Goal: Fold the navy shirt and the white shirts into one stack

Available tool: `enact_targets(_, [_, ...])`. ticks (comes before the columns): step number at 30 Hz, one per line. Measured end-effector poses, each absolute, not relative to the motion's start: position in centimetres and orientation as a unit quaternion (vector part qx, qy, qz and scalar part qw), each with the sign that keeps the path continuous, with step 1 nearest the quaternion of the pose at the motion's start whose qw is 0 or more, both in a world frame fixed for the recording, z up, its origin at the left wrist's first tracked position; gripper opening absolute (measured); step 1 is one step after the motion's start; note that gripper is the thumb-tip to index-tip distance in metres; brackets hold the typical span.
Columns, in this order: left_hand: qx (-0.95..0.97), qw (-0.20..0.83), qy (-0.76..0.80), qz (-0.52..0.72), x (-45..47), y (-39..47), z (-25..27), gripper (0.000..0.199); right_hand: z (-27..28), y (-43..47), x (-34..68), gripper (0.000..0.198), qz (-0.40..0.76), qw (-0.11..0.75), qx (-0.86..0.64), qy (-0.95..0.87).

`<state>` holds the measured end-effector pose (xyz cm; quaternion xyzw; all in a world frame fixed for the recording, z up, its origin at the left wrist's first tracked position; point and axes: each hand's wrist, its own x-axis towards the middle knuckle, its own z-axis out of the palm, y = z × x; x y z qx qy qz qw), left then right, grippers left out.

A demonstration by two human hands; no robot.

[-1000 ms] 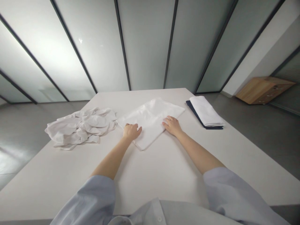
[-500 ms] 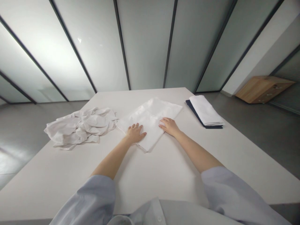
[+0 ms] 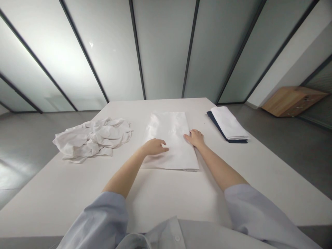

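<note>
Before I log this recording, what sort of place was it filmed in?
Probably an office or meeting room: frosted glass panels in dark frames stand behind a broad white table, and a wooden drawer cabinet sits on the gray floor.

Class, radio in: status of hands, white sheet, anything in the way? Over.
Left hand open over sheet; right hand at its right edge. Sheet lying flat. Crumpled cloth left, folded stack right, both apart from sheet.
</note>
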<state>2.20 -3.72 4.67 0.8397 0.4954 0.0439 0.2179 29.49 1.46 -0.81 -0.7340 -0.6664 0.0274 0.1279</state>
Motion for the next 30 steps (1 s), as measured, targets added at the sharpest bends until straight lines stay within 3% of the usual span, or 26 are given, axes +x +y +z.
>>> enact_targets(2, [0.800, 0.245, 0.532, 0.133, 0.1, -2.0, 4.0, 0.045, -0.8, 1.5, 29.5, 0.050, 0.029, 0.130, -0.735, -0.665])
enact_targets(5, [0.695, 0.121, 0.674, 0.218, -2.7, -0.1, 2.5, 0.046, -0.7, 1.4, 29.4, 0.047, 0.035, 0.134, -0.736, -0.663])
enact_targets(10, [0.706, 0.089, 0.690, 0.131, -3.5, 0.2, 0.3, 0.056, -0.9, 1.6, 29.5, 0.046, 0.047, 0.161, -0.739, -0.652])
enact_targets(15, [0.742, 0.083, 0.653, 0.125, -2.3, -0.5, 0.2, 0.074, -1.3, 1.8, 29.4, 0.055, 0.072, 0.211, -0.714, -0.663])
enact_targets(21, [0.784, 0.092, 0.595, 0.150, -2.6, -0.6, 0.6, 0.052, -1.2, 1.8, 29.3, 0.039, 0.086, 0.219, -0.689, -0.686])
enact_targets(25, [0.751, 0.160, 0.611, 0.189, -2.6, -0.6, 0.8, 0.036, -0.9, 1.8, 29.5, 0.027, 0.102, 0.244, -0.699, -0.664])
enact_targets(30, [0.658, 0.078, 0.716, 0.218, -2.6, -0.9, 0.4, 0.061, -0.4, 1.3, 29.3, 0.033, 0.061, 0.208, -0.753, -0.621])
